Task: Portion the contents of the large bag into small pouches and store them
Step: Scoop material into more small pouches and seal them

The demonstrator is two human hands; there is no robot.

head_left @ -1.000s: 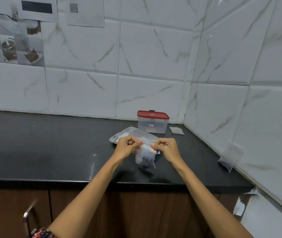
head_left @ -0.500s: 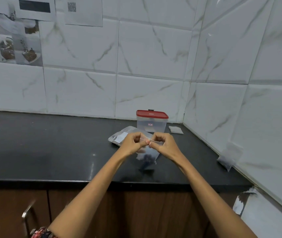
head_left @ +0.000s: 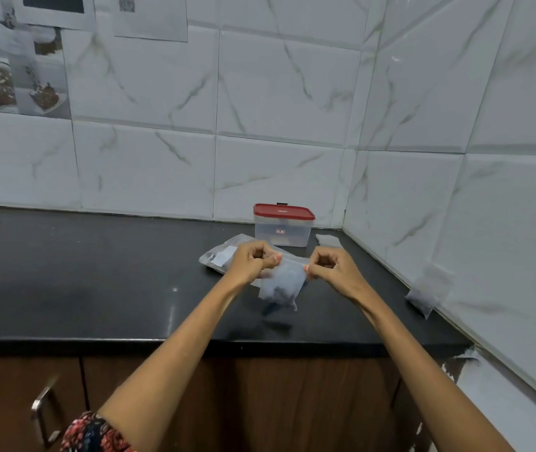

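Observation:
A small clear pouch (head_left: pixel 281 283) with dark contents at its bottom hangs above the black counter (head_left: pixel 97 272). My left hand (head_left: pixel 253 259) pinches the pouch's top left corner and my right hand (head_left: pixel 328 265) pinches its top right corner, both by thumb and forefinger. Behind my left hand the large silvery bag (head_left: pixel 222 256) lies flat on the counter, partly hidden. A clear container with a red lid (head_left: pixel 282 225), lid on, stands near the back corner.
A folded small pouch (head_left: pixel 327 240) lies right of the container. Another pouch with dark contents (head_left: pixel 428 290) leans against the right wall. Tiled walls close the back and right. Wooden cabinet doors with a metal handle (head_left: pixel 43 415) sit below the counter edge.
My hands came together at the top of the pouch half a second ago and have now drawn apart again along its top edge. The pouch stays held up.

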